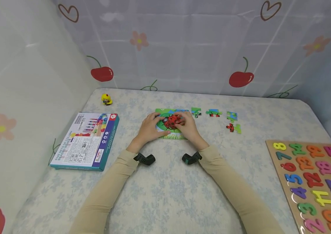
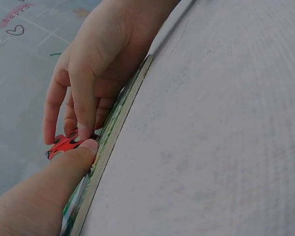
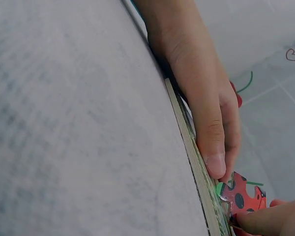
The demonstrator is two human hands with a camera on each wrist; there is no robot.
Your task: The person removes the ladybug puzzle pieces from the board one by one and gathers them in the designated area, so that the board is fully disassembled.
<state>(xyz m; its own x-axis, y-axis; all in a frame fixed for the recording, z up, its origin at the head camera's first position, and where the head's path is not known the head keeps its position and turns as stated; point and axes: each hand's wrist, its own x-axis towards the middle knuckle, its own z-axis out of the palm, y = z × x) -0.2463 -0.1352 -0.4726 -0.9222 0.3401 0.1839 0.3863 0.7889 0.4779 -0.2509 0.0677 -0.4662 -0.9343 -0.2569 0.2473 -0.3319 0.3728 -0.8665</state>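
Note:
A small ladybug jigsaw puzzle (image 1: 174, 137) lies flat on the table in front of me, with a green, blue and red picture. My right hand (image 1: 189, 128) pinches a red, black-spotted puzzle piece (image 3: 240, 199) between thumb and fingers, tilted up above the puzzle's surface. At the left side of the puzzle, my left hand (image 1: 149, 127) rests with fingers extended, its thumb lying along the near part of the picture. In the left wrist view, the left thumb (image 2: 71, 164) is close to the held piece; whether they touch, I cannot tell.
Several loose puzzle pieces (image 1: 213, 112) lie right of the puzzle. A bead-set box (image 1: 86, 143) sits on the left, with a small yellow figure (image 1: 106, 99) behind it. A wooden number board (image 1: 294, 182) occupies the right side. A printed curtain hangs behind the table.

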